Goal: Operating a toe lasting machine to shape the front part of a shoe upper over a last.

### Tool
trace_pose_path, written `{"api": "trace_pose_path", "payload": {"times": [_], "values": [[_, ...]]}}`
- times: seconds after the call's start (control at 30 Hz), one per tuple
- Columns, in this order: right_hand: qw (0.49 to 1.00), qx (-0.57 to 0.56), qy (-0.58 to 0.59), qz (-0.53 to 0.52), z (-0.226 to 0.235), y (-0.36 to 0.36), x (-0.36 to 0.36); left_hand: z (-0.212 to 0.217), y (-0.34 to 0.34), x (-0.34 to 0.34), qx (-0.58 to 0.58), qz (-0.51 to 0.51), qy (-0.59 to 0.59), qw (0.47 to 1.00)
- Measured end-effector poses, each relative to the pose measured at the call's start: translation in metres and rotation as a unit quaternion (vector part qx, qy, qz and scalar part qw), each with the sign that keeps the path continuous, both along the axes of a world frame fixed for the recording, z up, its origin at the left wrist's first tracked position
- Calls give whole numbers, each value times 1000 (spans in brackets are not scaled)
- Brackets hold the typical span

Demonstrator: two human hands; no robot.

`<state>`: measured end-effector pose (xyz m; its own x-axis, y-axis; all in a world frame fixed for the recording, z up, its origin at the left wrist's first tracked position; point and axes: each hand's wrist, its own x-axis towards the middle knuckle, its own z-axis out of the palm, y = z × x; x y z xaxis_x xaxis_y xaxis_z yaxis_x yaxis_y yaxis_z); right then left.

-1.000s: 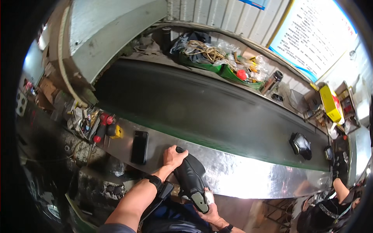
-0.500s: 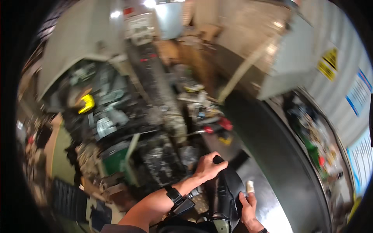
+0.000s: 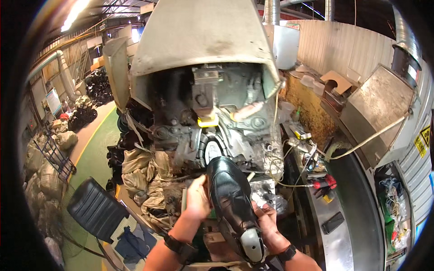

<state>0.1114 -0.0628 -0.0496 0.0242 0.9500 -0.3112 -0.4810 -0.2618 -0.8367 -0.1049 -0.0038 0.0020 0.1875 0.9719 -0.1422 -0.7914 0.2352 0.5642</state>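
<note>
Both hands clamped on black shoe (image 3: 231, 198): left hand (image 3: 198, 198) wraps its left flank near toe, right hand (image 3: 266, 221) cups heel end, where grey last (image 3: 253, 241) shows. Shoe held in air, toe just before grey machine (image 3: 212, 122). Likely moderate weight, stiffened by last; glossy upper looks slippery, scuff-prone; flank-and-heel hold looks soundest. Right of machine: steel surface (image 3: 332, 244), red-handled tool (image 3: 322, 182), dark conveyor belt (image 3: 361, 203). Left of machine: black chair (image 3: 95, 210), green floor (image 3: 92, 156).
</note>
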Motion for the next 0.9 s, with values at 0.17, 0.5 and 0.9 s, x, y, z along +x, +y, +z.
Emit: {"api": "trace_pose_path", "payload": {"times": [0.17, 0.5, 0.9], "values": [[997, 39, 52, -41, 42, 17, -65, -19, 37, -39, 102, 245, 211, 941], [996, -45, 66, -44, 12, 100, -103, -24, 23, -50, -179, 32, 35, 983], [991, -44, 99, -74, -10, 132, -114, -92, 64, -50, -204, 105, -19, 973]]}}
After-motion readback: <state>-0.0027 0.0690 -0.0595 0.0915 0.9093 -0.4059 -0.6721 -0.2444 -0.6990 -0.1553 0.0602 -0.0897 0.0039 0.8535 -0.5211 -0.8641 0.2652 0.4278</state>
